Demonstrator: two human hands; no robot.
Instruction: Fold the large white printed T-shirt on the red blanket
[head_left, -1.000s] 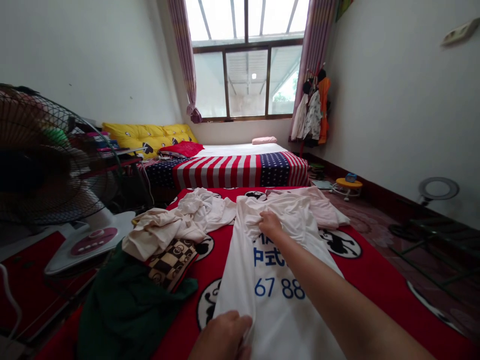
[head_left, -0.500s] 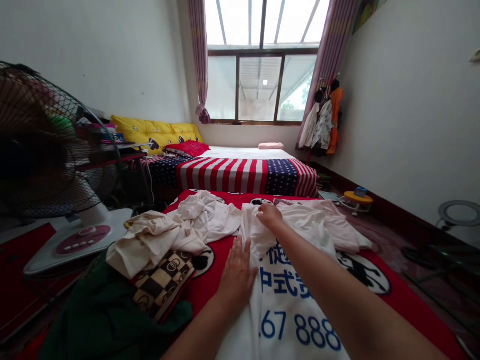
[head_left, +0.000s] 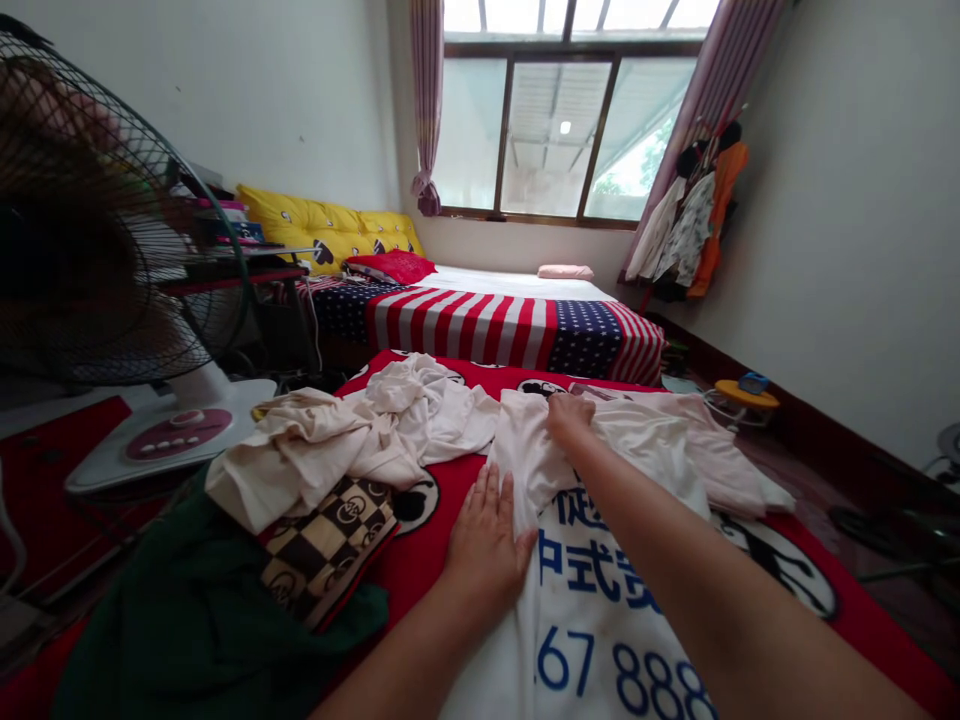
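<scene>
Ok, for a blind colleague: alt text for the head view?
A white T-shirt with blue print lies on a red blanket; the left hand presses its edge flat, the right hand grips fabric farther up. Crumpled clothes lie alongside.

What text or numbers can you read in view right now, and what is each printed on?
"中式", next character covered: blue print on the white T-shirt.
"67 888", possibly more hidden at either end: lower row, same shirt.
Top blue row: mostly covered, unreadable.
Checked cushion: round logos, too small to read.
Fan base: button labels too small to read.
</scene>
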